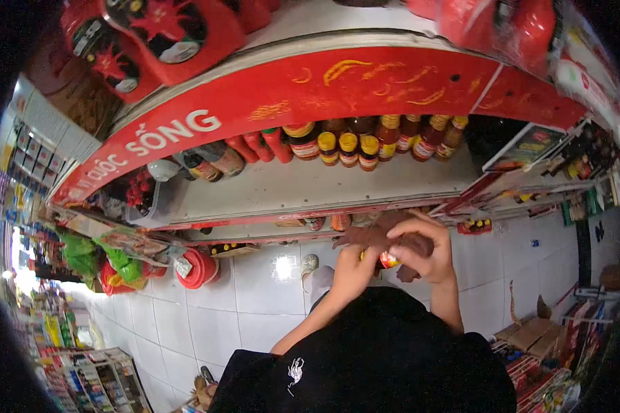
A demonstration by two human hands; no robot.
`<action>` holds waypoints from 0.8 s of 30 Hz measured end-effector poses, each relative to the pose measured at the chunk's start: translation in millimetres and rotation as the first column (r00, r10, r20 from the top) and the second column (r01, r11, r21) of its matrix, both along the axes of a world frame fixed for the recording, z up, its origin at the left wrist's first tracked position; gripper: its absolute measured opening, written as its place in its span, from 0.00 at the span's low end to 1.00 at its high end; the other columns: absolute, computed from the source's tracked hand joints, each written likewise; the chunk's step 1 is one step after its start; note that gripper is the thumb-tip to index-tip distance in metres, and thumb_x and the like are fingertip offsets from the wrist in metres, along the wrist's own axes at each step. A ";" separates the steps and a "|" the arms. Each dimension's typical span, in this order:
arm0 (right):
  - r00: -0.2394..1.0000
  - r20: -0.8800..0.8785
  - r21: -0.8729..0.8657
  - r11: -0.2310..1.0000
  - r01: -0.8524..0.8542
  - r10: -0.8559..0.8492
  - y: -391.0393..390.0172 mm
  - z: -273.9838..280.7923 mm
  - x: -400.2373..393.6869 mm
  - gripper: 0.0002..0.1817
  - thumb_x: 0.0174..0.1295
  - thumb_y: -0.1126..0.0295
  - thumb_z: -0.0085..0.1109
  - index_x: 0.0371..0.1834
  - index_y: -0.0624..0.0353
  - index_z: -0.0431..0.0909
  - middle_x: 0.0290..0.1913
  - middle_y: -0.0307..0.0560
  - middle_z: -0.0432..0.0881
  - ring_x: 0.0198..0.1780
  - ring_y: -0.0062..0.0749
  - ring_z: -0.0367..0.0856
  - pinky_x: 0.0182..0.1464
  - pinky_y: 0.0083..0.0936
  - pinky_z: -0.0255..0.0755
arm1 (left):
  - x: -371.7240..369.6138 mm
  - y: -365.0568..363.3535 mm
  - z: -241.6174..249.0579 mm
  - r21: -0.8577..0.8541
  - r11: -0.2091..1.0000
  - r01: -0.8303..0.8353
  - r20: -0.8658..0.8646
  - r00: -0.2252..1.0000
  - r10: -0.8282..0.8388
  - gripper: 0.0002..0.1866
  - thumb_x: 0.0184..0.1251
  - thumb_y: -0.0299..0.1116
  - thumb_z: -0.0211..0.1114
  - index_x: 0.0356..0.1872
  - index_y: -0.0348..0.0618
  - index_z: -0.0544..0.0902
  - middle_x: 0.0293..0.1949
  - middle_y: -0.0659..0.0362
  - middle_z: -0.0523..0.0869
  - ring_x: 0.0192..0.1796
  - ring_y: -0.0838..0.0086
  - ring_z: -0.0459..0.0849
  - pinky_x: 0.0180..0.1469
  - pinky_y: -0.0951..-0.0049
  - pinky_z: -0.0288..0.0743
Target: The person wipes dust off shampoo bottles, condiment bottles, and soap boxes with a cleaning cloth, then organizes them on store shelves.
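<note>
In front of my chest, a small bottle point(388, 260) with a red and yellow label is largely covered by my fingers. My left hand point(360, 267) is closed around it, near its yellow part. A crumpled brown cloth point(370, 236) drapes over the bottle and both hands. My right hand point(430, 251) grips the cloth, with thumb and fingers pressed toward the bottle. Past my hands, several small yellow-capped jars point(348, 148) stand on the shelf point(324, 189).
Taller sauce bottles point(430, 136) line the back of the shelf under a red header board point(275, 89). Large red jugs point(165, 34) stand above. A red bucket point(196, 268) sits on the tiled floor to the left. An open cardboard box point(534, 335) lies at right.
</note>
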State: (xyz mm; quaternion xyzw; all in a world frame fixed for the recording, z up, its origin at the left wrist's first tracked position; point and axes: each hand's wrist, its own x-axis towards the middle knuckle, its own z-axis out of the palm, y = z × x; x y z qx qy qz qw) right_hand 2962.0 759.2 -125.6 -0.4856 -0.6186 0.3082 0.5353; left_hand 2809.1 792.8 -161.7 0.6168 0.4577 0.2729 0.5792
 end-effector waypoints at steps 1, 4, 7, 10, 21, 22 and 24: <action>0.941 -0.294 -0.105 0.984 0.145 -0.170 -4.6 -6.7 -10.3 0.11 0.43 0.74 0.64 0.31 0.64 0.76 0.36 0.43 0.78 0.39 0.25 0.74 0.42 0.20 0.66 | 6.1 -0.5 12.8 0.028 0.999 -0.038 0.124 0.992 0.035 0.17 0.62 0.38 0.49 0.26 0.32 0.76 0.14 0.58 0.74 0.16 0.77 0.72 0.20 0.76 0.64; 0.749 -0.496 -0.012 0.866 0.499 -0.439 -4.1 -23.7 -26.6 0.14 0.52 0.69 0.55 0.38 0.67 0.73 0.39 0.44 0.75 0.41 0.26 0.72 0.47 0.21 0.64 | 11.3 8.0 -8.7 -0.284 0.958 -0.035 0.265 0.958 0.113 0.20 0.63 0.42 0.47 0.24 0.35 0.76 0.15 0.60 0.74 0.15 0.79 0.70 0.18 0.78 0.62; 0.511 -0.686 -0.108 0.767 0.632 -0.518 3.5 -35.0 -44.2 0.18 0.58 0.62 0.46 0.45 0.66 0.69 0.45 0.47 0.71 0.47 0.29 0.69 0.52 0.25 0.60 | 18.3 11.9 -3.9 -0.620 0.784 -0.007 0.381 0.872 0.308 0.19 0.65 0.44 0.44 0.27 0.40 0.74 0.16 0.62 0.74 0.13 0.81 0.69 0.15 0.81 0.59; 0.451 -0.776 -0.189 0.844 0.502 -0.441 9.0 -35.9 -64.7 0.22 0.63 0.58 0.37 0.54 0.63 0.60 0.52 0.46 0.67 0.54 0.31 0.66 0.57 0.28 0.57 | 20.9 9.2 -11.4 -0.767 0.637 0.080 0.463 0.757 0.462 0.16 0.64 0.40 0.40 0.30 0.41 0.72 0.15 0.62 0.72 0.10 0.81 0.65 0.12 0.84 0.55; 0.199 -0.949 -0.230 0.969 0.093 -0.244 1.1 -50.4 -30.0 0.32 0.61 0.44 0.35 0.57 0.61 0.62 0.54 0.48 0.67 0.55 0.38 0.65 0.57 0.35 0.58 | -16.7 7.2 -38.0 -0.336 0.751 0.569 0.936 0.288 0.201 0.25 0.61 0.51 0.37 0.28 0.37 0.72 0.08 0.64 0.61 0.10 0.80 0.54 0.15 0.80 0.49; 0.186 -0.943 -0.261 0.960 0.102 -0.276 -0.5 -49.5 -29.3 0.33 0.61 0.44 0.35 0.57 0.61 0.62 0.54 0.48 0.67 0.55 0.38 0.65 0.57 0.35 0.58 | -17.7 5.5 -39.7 -0.340 0.741 0.580 0.940 0.241 0.242 0.25 0.61 0.51 0.37 0.27 0.38 0.72 0.08 0.64 0.61 0.10 0.80 0.54 0.16 0.80 0.49; 0.160 -0.927 -0.323 0.939 0.118 -0.339 -4.2 -44.1 -29.0 0.33 0.60 0.43 0.34 0.58 0.61 0.61 0.54 0.48 0.67 0.55 0.38 0.64 0.57 0.35 0.58 | -19.6 2.6 -40.1 -0.340 0.721 0.604 0.936 0.144 0.321 0.24 0.62 0.51 0.37 0.26 0.40 0.72 0.08 0.63 0.61 0.10 0.80 0.54 0.16 0.80 0.49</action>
